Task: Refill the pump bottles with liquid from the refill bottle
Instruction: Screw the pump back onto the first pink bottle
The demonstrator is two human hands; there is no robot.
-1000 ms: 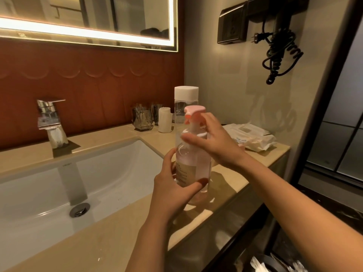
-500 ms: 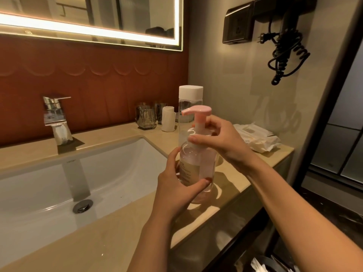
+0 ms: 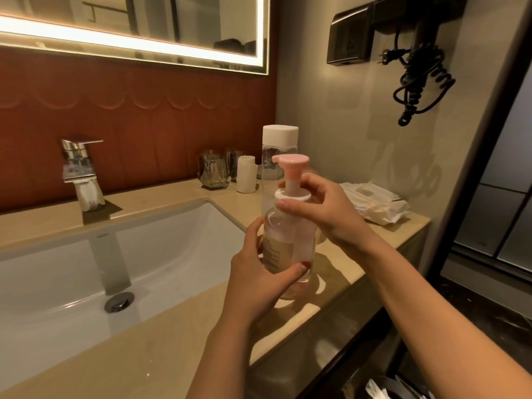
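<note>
A clear pump bottle (image 3: 290, 240) with a pink pump head (image 3: 290, 162) and a beige label stands on the beige counter (image 3: 178, 335), right of the sink. My left hand (image 3: 259, 280) wraps its lower body from the front. My right hand (image 3: 325, 208) grips the white collar under the pump with thumb and fingers. Directly behind it stands a taller clear refill bottle (image 3: 277, 156) with a white cap, its lower part hidden by the pump bottle.
A white sink (image 3: 86, 277) with a chrome tap (image 3: 80, 174) lies to the left. Glass tumblers (image 3: 214, 171) and a small white roll (image 3: 246, 174) sit at the back wall. A wipes packet (image 3: 374, 203) lies at the right. The counter's edge drops off in front.
The pump head has turned from pointing right-forward to its spout pointing left. My right hand has shifted its grip on the collar. The left hand keeps holding the body.
</note>
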